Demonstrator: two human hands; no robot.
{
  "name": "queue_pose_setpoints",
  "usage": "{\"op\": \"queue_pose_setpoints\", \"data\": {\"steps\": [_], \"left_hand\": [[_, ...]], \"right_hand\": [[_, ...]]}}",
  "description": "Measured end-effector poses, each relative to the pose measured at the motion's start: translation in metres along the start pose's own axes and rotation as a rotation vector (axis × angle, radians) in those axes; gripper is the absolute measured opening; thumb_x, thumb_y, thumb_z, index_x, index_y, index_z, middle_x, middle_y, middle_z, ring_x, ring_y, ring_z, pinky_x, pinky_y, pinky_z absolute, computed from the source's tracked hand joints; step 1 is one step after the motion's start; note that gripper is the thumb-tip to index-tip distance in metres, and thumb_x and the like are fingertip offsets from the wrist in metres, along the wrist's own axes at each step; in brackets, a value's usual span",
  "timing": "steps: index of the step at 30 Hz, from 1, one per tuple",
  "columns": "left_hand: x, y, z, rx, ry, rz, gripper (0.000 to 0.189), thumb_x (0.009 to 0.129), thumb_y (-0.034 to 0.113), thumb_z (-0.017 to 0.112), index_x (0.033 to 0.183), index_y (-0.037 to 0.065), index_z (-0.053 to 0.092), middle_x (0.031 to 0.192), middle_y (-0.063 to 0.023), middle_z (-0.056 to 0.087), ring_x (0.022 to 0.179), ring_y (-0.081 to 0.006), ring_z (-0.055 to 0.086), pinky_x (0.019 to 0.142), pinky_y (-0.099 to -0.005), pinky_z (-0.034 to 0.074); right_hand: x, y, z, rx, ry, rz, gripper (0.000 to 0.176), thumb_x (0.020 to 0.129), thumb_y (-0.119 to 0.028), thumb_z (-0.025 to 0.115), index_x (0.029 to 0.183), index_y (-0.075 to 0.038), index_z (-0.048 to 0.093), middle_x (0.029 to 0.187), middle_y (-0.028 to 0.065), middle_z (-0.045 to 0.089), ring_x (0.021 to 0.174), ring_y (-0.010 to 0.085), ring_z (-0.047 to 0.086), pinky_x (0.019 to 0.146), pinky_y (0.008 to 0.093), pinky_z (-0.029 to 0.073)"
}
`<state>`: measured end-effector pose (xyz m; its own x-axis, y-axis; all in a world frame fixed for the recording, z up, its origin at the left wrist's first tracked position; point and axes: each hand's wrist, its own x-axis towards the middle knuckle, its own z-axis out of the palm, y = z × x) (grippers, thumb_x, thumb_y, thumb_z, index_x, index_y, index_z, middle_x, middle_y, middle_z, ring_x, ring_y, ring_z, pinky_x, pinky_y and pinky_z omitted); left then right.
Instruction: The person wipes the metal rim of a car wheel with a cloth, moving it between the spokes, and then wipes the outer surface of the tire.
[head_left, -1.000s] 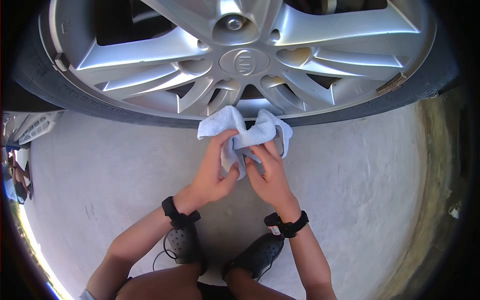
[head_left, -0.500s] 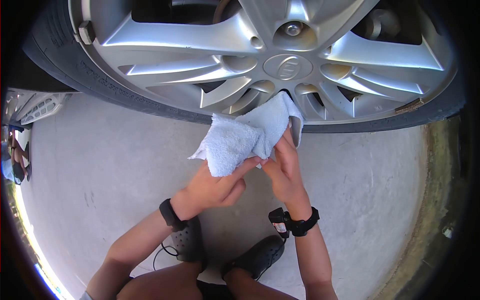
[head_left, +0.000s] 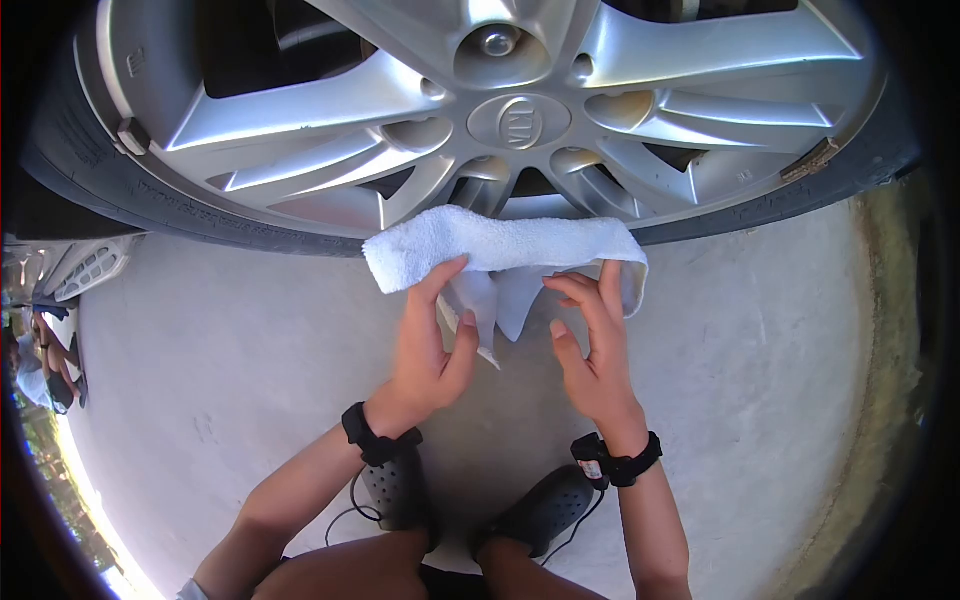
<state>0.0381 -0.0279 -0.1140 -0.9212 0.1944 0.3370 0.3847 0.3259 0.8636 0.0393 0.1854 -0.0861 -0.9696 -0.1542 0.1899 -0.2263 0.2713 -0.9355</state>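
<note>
A light blue-white cloth (head_left: 500,240) is spread sideways in front of the lower part of a silver car wheel (head_left: 400,100), with loose folds hanging beneath it. My left hand (head_left: 430,345) is at the cloth's left part, its index finger touching the lower edge and its thumb apart. On the right, my right hand (head_left: 598,350) has its fingertips at the cloth's underside, with the thumb apart from the fingers. Some fingers of both hands are hidden behind the cloth or the hand. The wheel's round centre cap (head_left: 519,122) shows above the cloth.
The black tyre (head_left: 200,222) curves around the wheel above a grey concrete floor (head_left: 250,350). Dark perforated shoes (head_left: 550,508) are on my feet below. At the far left are a light grey slotted part (head_left: 95,272) and part of another person (head_left: 58,360).
The bunched cloth has been opened out sideways. My hands have moved apart, with thumbs now away from the cloth. The wheel appears shifted left and slightly up in view.
</note>
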Motion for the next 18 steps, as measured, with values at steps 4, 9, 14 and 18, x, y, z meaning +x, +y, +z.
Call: {"op": "queue_pose_setpoints", "data": {"steps": [4,9,14,18], "left_hand": [[0.0,0.005,-0.001,0.08,0.056,0.095,0.057,0.091,-0.002,0.046,0.146,-0.007,0.029,0.147,-0.0208,0.035,0.142,-0.0328,0.031,0.119,-0.0429,0.019],[0.037,0.025,-0.021,0.08,0.031,0.034,0.056,0.092,0.002,0.046,0.146,-0.005,0.032,0.145,-0.0216,0.039,0.141,-0.0335,0.034,0.118,-0.0425,0.022],[0.053,0.035,-0.027,0.107,-0.008,-0.056,0.052,0.092,0.003,0.047,0.143,-0.002,0.04,0.137,-0.0228,0.048,0.13,-0.0346,0.047,0.113,-0.0411,0.032],[0.044,0.028,-0.035,0.163,-0.065,0.021,0.048,0.092,0.003,0.046,0.14,-0.002,0.046,0.134,-0.0239,0.052,0.124,-0.038,0.051,0.109,-0.0425,0.036]], "right_hand": [[0.001,-0.001,-0.001,-0.146,0.017,-0.035,0.042,0.084,0.005,0.056,0.126,-0.001,0.059,0.158,0.0287,0.025,0.124,0.0338,0.055,0.104,0.043,0.044],[0.027,-0.005,0.009,-0.283,0.105,-0.11,0.045,0.084,0.004,0.058,0.129,-0.001,0.057,0.159,0.0293,0.022,0.127,0.0363,0.051,0.105,0.0453,0.043],[0.038,-0.003,0.031,-0.337,0.18,-0.141,0.051,0.081,0.004,0.057,0.132,0.001,0.053,0.158,0.0314,0.021,0.132,0.0431,0.044,0.108,0.0498,0.037],[0.026,0.007,0.035,-0.408,0.273,-0.129,0.061,0.081,0.007,0.054,0.141,0.003,0.041,0.154,0.031,0.025,0.135,0.0438,0.042,0.11,0.0505,0.035]]}}
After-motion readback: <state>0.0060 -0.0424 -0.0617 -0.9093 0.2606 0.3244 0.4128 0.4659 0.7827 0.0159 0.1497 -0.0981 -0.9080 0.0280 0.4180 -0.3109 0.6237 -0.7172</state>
